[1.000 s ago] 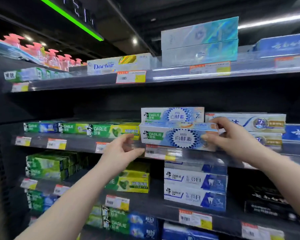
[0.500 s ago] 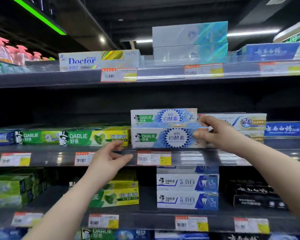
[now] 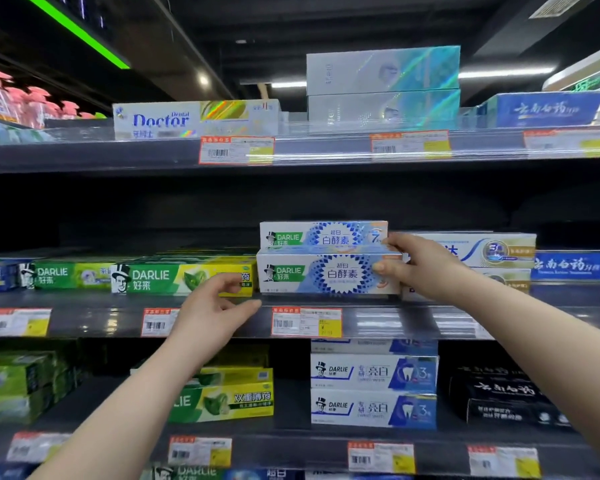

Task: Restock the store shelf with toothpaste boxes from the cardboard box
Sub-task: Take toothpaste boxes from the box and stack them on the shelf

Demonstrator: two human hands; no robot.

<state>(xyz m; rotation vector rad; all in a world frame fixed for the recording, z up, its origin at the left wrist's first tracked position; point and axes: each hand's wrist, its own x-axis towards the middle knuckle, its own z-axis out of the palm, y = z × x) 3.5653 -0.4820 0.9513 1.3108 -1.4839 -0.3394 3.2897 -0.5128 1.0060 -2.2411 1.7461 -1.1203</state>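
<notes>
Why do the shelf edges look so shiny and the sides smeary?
Head view: ceiling lights glare off the clear price strip under the blue-white Darlie box; the wide lens blurs the edges, as on the pink bottles; shelf backs lie in deep shadow.

Dark ceiling (image 3: 326, 26), green light strip (image 3: 80, 32)

On the middle shelf (image 3: 84, 320), two toothpaste boxes (image 3: 326, 273) lie stacked. The green boxes (image 3: 174, 277) lie immediately left; another stack (image 3: 492, 247) lies right. The Doctor box (image 3: 194, 119) lies on the shelf above, left.
</notes>
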